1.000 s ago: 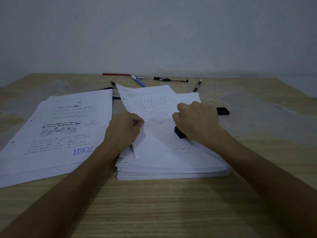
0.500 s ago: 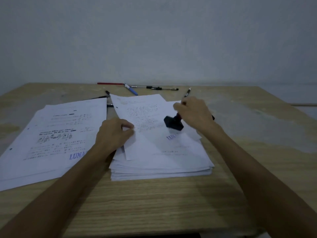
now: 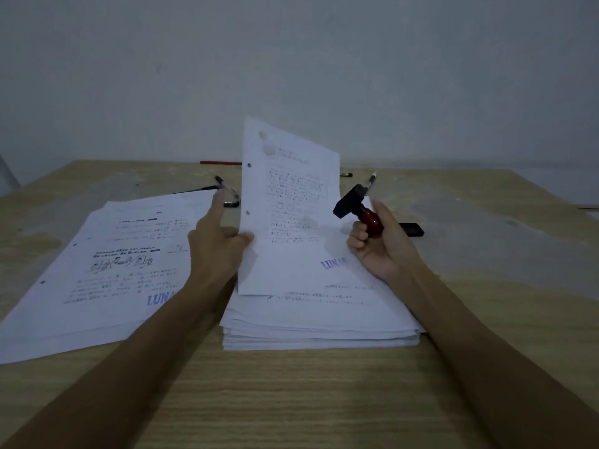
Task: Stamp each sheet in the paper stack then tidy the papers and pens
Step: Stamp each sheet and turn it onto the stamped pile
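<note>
My left hand (image 3: pixel 216 246) holds one sheet (image 3: pixel 288 209) raised nearly upright above the paper stack (image 3: pixel 321 322); the thumb presses the sheet's left edge on the near face, the index finger points straight out toward the far side, and the other fingers are hidden behind the paper. A blue stamped mark (image 3: pixel 334 263) shows low on the right of that sheet, partly cut off by my right hand (image 3: pixel 379 246). The right hand is palm-up, its fingers (image 3: pixel 359 236) curled round the red handle of the stamp (image 3: pixel 355 207), whose black head is tilted up and to the left, clear of the paper. The stack lies on the tabletop (image 3: pixel 291 400) directly before me, its edges slightly uneven. To its left lies a spread pile of stamped sheets (image 3: pixel 107 267), the top one bearing a blue mark at its lower right. A black ink pad (image 3: pixel 411 229) rests on the tabletop just right of my right hand. Several pens lie loose toward the far edge: a red pen (image 3: pixel 220 163), a black pen (image 3: pixel 227 187) and another pen (image 3: pixel 371 180) behind the stamp.
</note>
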